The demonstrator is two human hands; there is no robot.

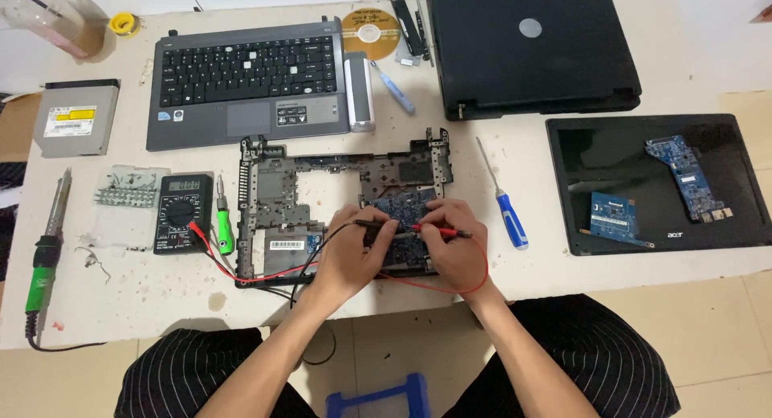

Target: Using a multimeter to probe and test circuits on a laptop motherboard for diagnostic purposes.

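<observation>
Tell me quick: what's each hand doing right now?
Left hand: closed on the black multimeter probe.
Right hand: closed on the red multimeter probe, over the blue circuit board.

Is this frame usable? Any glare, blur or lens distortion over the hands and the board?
Head view: even, soft light, faint shadows; left hand, right hand and blue circuit board sharp; mild glare on gold disc; slight wide-angle bowing along table edges.
</observation>
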